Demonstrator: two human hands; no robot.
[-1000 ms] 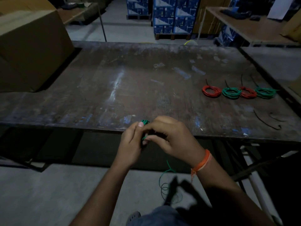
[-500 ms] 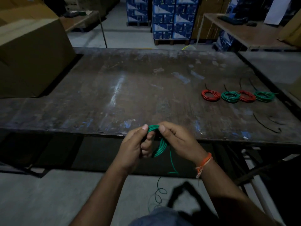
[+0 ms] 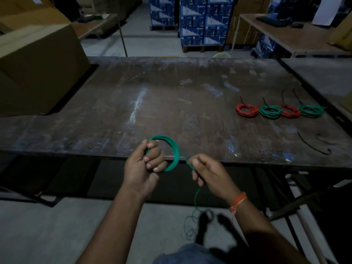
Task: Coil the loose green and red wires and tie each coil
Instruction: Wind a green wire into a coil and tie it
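— While the loose end of the green wire [image 3: 190, 223] lay in tangled loops on the floor at six o'clock, near the person's knee, what were the hands doing?

— At the near table edge, the left hand [image 3: 143, 169] gripped a green coil [image 3: 174, 155], fingers curled round its left side. The coil stood upright, partly over the table [image 3: 118, 111] and partly below its edge.

— And the other hand?

— At about five o'clock from the coil, the right hand [image 3: 211, 173] pinched the single strand coming off it, thumb and fingers closed on the wire. From that hand the strand dropped down to the loops on the floor. An orange band [image 3: 238, 202] sat on that wrist.

— Anything else on the table?

— Toward three o'clock, near the right edge, two black ties [image 3: 312, 144] lay loose. Farther back, around two o'clock, four finished coils sat in a row, touching or overlapping: a red coil [image 3: 247, 110], a green one [image 3: 270, 112], a second red coil [image 3: 290, 111] and a second green one [image 3: 311, 110], each with a dark tie tail sticking up.

— And beyond?

— At ten o'clock a big cardboard box [image 3: 38, 67] stood at the table's left side. At twelve o'clock, past the far edge, blue cartons [image 3: 202, 21] were stacked on a pallet, and at one o'clock another table [image 3: 297, 35] carried dark items I couldn't make out.
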